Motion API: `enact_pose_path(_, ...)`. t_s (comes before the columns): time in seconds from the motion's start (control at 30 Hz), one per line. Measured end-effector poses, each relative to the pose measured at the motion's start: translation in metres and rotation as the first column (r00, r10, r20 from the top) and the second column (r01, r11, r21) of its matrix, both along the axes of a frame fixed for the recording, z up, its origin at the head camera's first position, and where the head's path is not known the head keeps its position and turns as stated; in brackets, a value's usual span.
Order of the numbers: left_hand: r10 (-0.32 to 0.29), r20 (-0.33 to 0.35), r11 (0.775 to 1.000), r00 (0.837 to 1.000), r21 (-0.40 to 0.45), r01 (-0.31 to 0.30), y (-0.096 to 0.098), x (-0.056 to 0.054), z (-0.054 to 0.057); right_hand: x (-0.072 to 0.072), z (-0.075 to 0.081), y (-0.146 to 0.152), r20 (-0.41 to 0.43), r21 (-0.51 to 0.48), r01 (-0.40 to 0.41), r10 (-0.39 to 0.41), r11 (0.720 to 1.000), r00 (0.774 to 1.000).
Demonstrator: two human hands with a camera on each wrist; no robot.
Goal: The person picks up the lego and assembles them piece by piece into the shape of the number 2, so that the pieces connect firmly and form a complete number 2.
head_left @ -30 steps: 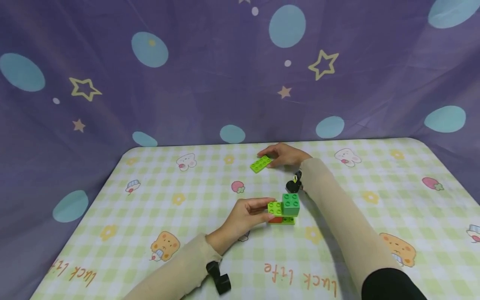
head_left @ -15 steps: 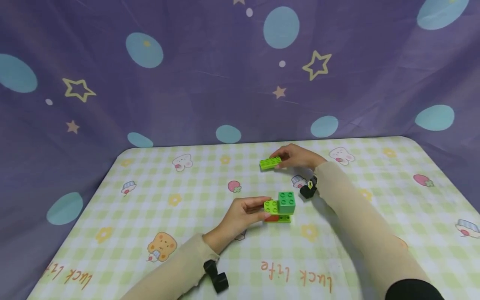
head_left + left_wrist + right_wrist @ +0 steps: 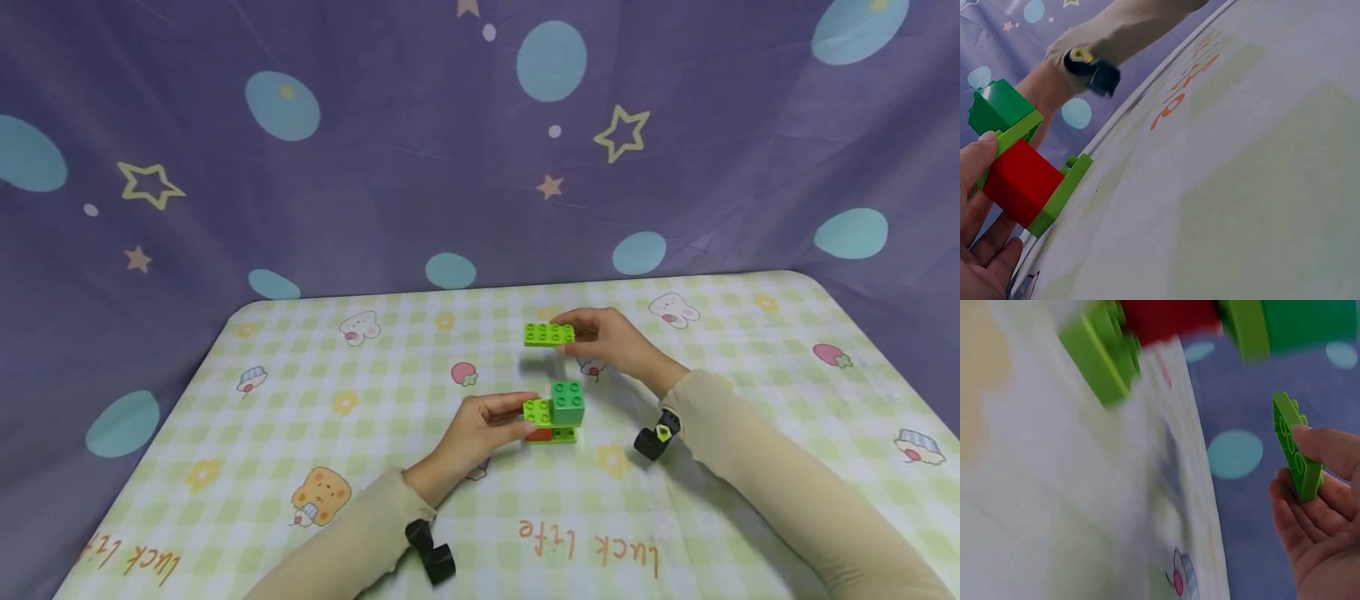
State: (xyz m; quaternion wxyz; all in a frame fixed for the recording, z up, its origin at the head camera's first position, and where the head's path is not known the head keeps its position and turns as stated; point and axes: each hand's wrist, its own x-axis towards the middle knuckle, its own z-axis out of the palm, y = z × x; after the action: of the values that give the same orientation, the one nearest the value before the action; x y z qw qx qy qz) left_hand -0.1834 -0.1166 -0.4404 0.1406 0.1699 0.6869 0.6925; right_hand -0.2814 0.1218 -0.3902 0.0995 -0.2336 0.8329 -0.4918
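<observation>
My left hand (image 3: 474,435) grips a small stack of toy building bricks from its left side, thumb in front. The stack has a lime plate at the bottom, a red brick (image 3: 1024,181) on it, another lime plate (image 3: 537,412) above, and a dark green brick (image 3: 567,403) on top at the right end. Behind the stack, my right hand (image 3: 611,343) pinches a loose lime plate (image 3: 549,334) by its right end, studs up. The plate hangs over the table with a shadow beneath it. Its hollow underside shows in the right wrist view.
A checked, cartoon-printed cloth (image 3: 337,458) covers the table. A purple curtain (image 3: 390,183) with stars and ovals hangs right behind the back edge. Black wrist cameras (image 3: 431,553) sit on both sleeves.
My right hand has lifted the lime plate and brought it nearer to the stack, turning it from slanted to level across. The left hand holds the stack in place.
</observation>
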Motion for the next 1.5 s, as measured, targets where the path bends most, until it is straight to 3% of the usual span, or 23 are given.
enact_pose_path(0.23, -0.001, -0.013, 1.000, 1.000, 0.018, 0.001, 0.000, 0.000, 0.000, 0.033, 0.010, 0.003, -0.010, -0.125, -0.006, 0.005, 0.992, 1.000)
enact_pose_path(0.67, 0.011, 0.015, 1.000, 1.000, -0.019, -0.010, 0.000, 0.000, 0.002, 0.071, 0.011, 0.011, -0.133, -0.179, -0.066, 0.042, 0.982, 0.990)
enact_pose_path(0.83, 0.025, 0.020, 0.999, 0.999, -0.034, -0.024, 0.001, 0.000, 0.002, 0.078, 0.008, 0.008, -0.160, -0.188, -0.086, 0.056, 0.978, 0.986)
enact_pose_path(1.07, -0.001, 0.022, 1.000, 1.000, 0.007, 0.001, 0.002, 0.001, 0.002, 0.085, 0.008, 0.006, -0.161, -0.189, -0.101, 0.071, 0.977, 0.984)
enact_pose_path(1.5, -0.021, -0.016, 0.999, 1.000, 0.034, 0.022, 0.001, 0.000, 0.001, 0.086, 0.006, 0.005, -0.160, -0.200, -0.103, 0.071, 0.974, 0.985)
